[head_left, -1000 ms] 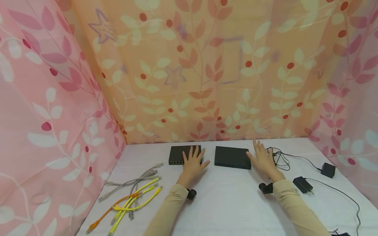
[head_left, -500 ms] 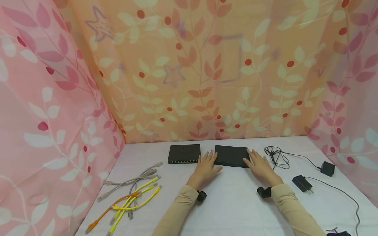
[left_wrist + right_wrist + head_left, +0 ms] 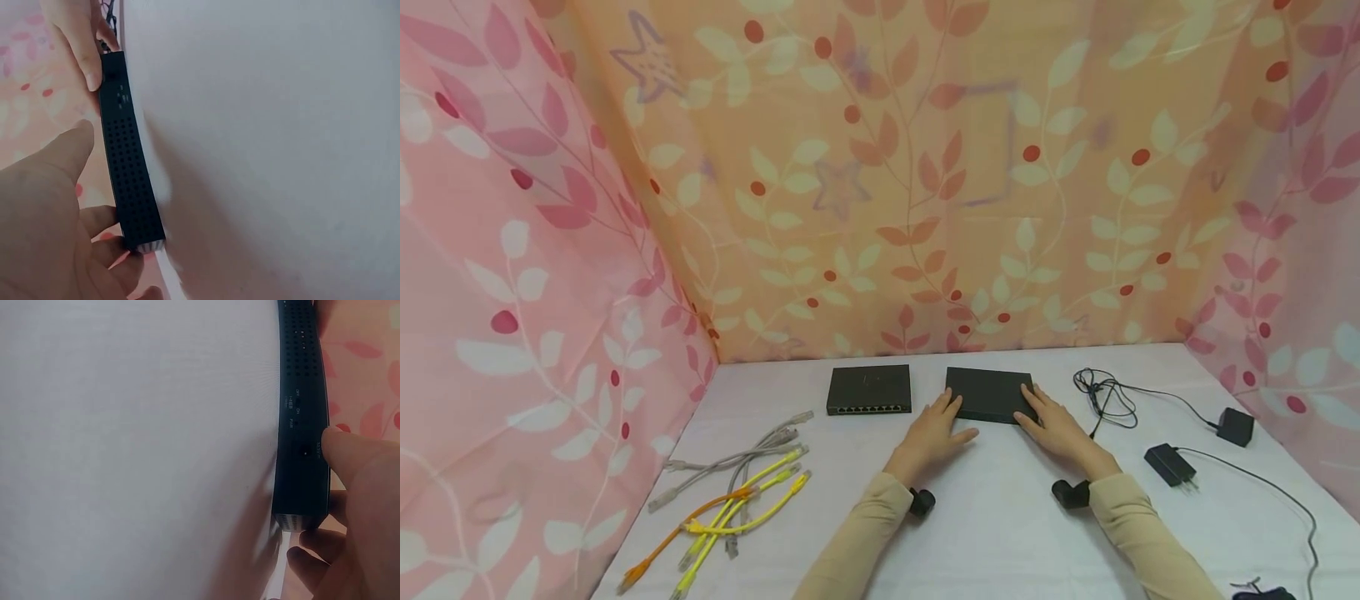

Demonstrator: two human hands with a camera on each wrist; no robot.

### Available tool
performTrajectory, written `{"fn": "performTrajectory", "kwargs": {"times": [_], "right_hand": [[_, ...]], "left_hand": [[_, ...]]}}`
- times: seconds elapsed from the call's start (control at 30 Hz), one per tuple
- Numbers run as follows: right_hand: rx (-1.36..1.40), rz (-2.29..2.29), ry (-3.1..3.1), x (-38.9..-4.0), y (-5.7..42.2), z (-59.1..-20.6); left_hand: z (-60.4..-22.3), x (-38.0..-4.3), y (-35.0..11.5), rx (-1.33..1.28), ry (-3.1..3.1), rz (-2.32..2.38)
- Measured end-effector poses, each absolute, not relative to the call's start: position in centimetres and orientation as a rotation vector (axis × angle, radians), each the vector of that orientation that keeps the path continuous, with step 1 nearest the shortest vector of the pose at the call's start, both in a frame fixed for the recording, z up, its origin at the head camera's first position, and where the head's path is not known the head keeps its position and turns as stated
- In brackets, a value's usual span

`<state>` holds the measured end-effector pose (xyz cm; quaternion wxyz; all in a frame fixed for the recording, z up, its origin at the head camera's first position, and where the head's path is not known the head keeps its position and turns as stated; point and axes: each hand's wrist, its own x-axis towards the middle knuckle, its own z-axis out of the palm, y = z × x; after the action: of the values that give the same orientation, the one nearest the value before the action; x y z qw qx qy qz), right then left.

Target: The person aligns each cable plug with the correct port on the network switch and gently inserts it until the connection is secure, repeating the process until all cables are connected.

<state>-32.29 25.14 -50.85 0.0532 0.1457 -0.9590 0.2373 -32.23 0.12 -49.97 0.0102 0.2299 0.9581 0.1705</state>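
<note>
A flat black network switch (image 3: 990, 393) lies on the white table with its long vented side toward me. That side carries a small power socket (image 3: 305, 451) and printed lettering, readable in the right wrist view. My left hand (image 3: 928, 435) touches the switch's left end with its fingers, the thumb standing off to the side. At the opposite end, my right hand (image 3: 1062, 432) grips the corner, thumb on the near upper edge and fingers against the end face. A second black switch (image 3: 868, 386), its row of ports facing me, sits to the left.
Grey cables (image 3: 730, 463), yellow cables (image 3: 741, 521) and an orange cable (image 3: 670, 542) lie in a heap at left. On the right are two black power adapters (image 3: 1235, 427) with leads, one lead coiled (image 3: 1105, 398). Patterned cloth (image 3: 880, 183) walls the table.
My left hand has moved right, from over the left switch to the left end of the right one. My right hand has come down and left onto its right end.
</note>
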Motion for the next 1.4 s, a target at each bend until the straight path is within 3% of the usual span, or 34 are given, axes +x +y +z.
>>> {"fn": "performTrajectory", "kwargs": {"times": [1.4], "right_hand": [[0.571, 0.845, -2.858, -30.2, 23.1, -50.8]], "left_hand": [[-49.6, -28.7, -2.2, 0.706, 3.051, 0.423]]}}
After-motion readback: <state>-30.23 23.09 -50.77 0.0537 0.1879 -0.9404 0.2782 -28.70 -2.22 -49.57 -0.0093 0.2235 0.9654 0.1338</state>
